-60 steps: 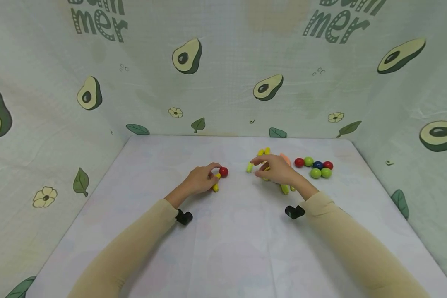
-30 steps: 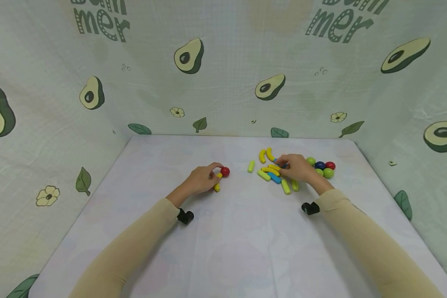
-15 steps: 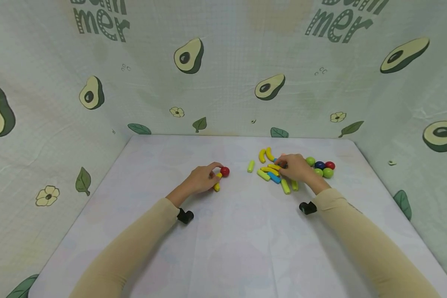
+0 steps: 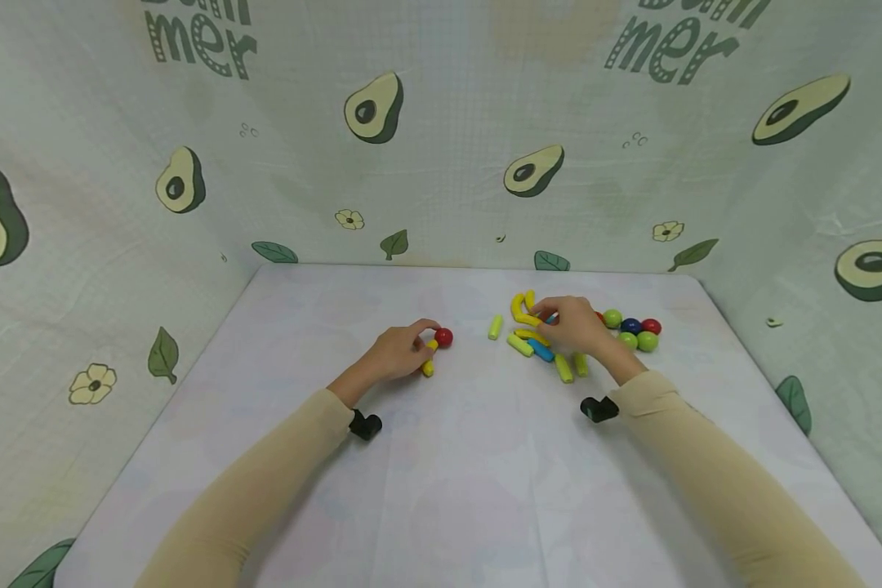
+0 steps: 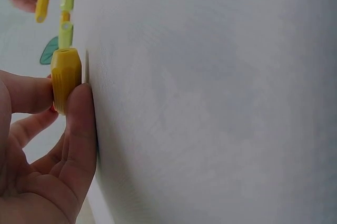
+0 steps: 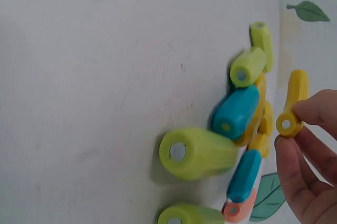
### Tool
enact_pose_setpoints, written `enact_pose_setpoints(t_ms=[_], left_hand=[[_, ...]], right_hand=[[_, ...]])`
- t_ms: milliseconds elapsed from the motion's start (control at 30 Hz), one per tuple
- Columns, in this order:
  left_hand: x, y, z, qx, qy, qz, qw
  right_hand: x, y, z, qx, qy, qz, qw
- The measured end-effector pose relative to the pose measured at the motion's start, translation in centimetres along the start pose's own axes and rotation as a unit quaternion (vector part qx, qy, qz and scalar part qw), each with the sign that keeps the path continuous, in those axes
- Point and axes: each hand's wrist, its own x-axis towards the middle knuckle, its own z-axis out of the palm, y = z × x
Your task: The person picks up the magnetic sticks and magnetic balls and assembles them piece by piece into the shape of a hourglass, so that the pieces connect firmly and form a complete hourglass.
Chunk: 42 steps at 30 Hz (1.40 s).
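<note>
My left hand (image 4: 395,353) pinches a short yellow magnetic stick (image 5: 66,76) low over the table, between thumb and fingers. A red ball (image 4: 444,337) sits at the stick's far end, by the index fingertip. In the left wrist view the fingers mostly hide that ball. My right hand (image 4: 575,323) holds a curved yellow stick (image 6: 296,95) between thumb and fingertips, raised above the pile. Beneath it lie lime sticks (image 6: 197,153), blue sticks (image 6: 237,112) and other curved yellow sticks (image 4: 532,336). A pinkish-orange stick (image 6: 241,208) shows partly in the right wrist view.
Right of the pile stand several balls, among them green balls (image 4: 647,340), a dark blue ball (image 4: 631,326) and a red one. A single lime stick (image 4: 496,327) lies left of the pile. Printed cloth walls (image 4: 441,163) border the white table (image 4: 456,490).
My right hand reached rightward into the pile, then lifted a curved yellow stick and moved slightly back left. My left hand has stayed at the stick and red ball.
</note>
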Motion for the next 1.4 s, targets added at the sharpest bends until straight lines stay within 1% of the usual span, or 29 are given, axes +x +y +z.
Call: enact_pose_setpoints(t_ms=[267,400,567,700,800,1033,1233,1400], left_hand=[[0.0,0.1,0.0,-0.003,-0.004,-0.007,1.0000],[0.0,0.2,0.0,-0.002,-0.005,-0.013,0.9999],[0.1,0.0,0.0,0.001,-0.005,-0.013,0.9999],[0.2,-0.2,0.0,0.003,-0.001,0.000,1.0000],[0.2,-0.4,0.0,0.002,0.001,0.007,1.0000],[0.2,-0.5,0.0,-0.001,-0.001,0.006,1.0000],[0.2,-0.4,0.0,-0.005,-0.003,0.002,1.0000],[0.3,-0.6,0.1,-0.007,0.000,0.003,1.0000]], right_hand=[[0.2,-2.7,1.9,0.037,0.003,-0.041,0.9985],[0.5,-3.6,3.0,0.058,0.001,-0.052,0.9970],[1.1,-4.6,4.4,0.068,-0.016,-0.050,0.9963],[1.3,-5.3,5.2,0.074,-0.027,-0.047,0.9958],[1.4,-5.8,5.7,0.078,-0.029,-0.043,0.9956],[1.9,-6.3,6.8,0.077,-0.032,-0.030,0.9961],[2.3,-6.5,7.2,0.076,-0.034,-0.030,0.9961],[2.4,-6.7,7.3,0.077,-0.033,-0.033,0.9959]])
